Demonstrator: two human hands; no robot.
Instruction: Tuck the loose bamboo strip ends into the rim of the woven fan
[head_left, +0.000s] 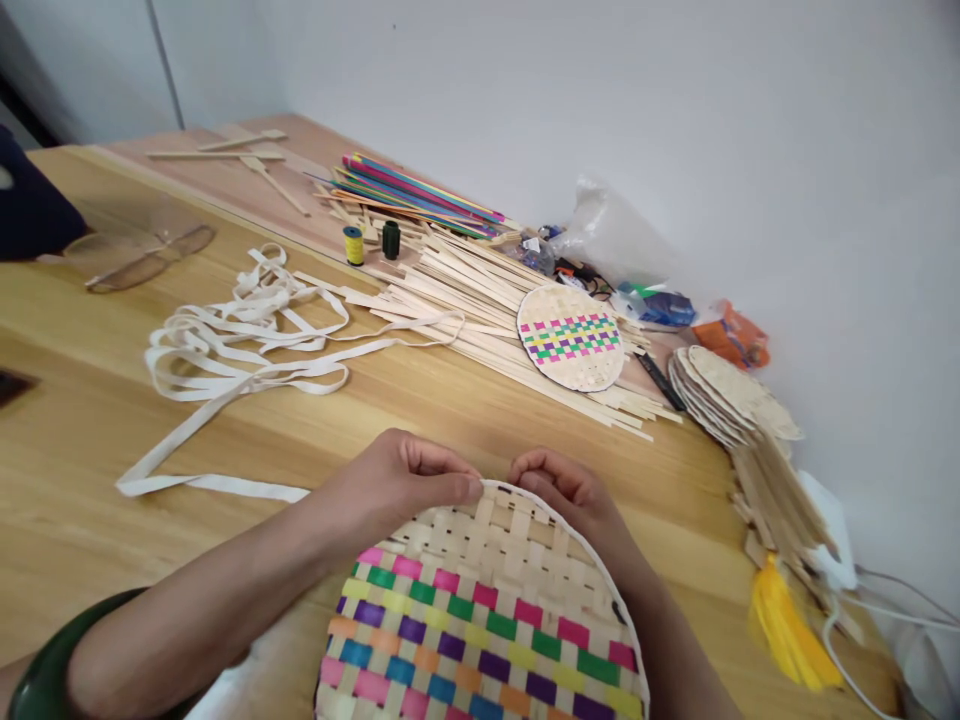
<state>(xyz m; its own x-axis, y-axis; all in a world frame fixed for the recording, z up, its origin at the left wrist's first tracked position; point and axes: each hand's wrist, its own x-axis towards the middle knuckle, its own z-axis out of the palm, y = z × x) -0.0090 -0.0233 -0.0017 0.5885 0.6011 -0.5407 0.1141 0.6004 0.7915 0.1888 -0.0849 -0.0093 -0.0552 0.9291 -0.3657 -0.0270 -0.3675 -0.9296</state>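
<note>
A round woven fan panel (487, 620) with bands of pink, green, yellow, purple, orange and blue fills the lower middle. White tape lines its upper and right rim. My left hand (420, 475) pinches the rim at the top, thumb in front. Just to its right, my right hand (566, 485) has curled fingers at the rim's edge; what they hold, if anything, is hidden. A long white tape (247, 487) emerges from behind my left wrist and lies in loose loops on the wooden table (375, 415).
Pale strips (480, 290), coloured strips (427, 200) and two spools (353, 246) lie farther back. A smaller woven disc (570, 338) rests on the strips. Stacked discs (731, 395), flat sticks (784, 490) and a yellow tassel (791, 625) are at right. Glasses (154, 262) lie at left.
</note>
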